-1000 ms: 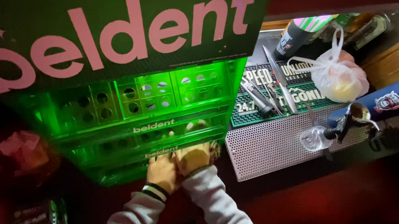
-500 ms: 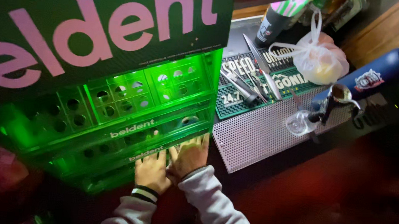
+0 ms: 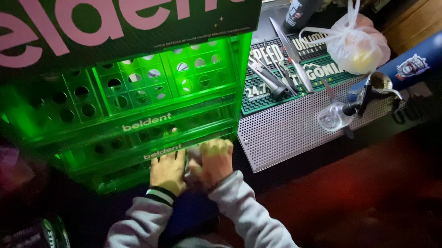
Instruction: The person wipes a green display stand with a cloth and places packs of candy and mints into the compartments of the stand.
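Glowing green plastic display rack (image 3: pixel 140 110) — both hands at its bottom shelf. Left hand (image 3: pixel 168 170) flat, fingers together; right hand (image 3: pixel 215 161) curled, grip unclear. Beside it — perforated metal tray (image 3: pixel 291 131) and knotted plastic bag (image 3: pixel 358 45).

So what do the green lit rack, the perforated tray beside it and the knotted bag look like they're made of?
The green rack looks like translucent plastic, glowing through its holed compartments. The perforated tray looks like brushed metal, grey and evenly punched with a dull sheen. The knotted bag looks like thin plastic film: crinkled, semi-clear, something yellowish showing through.
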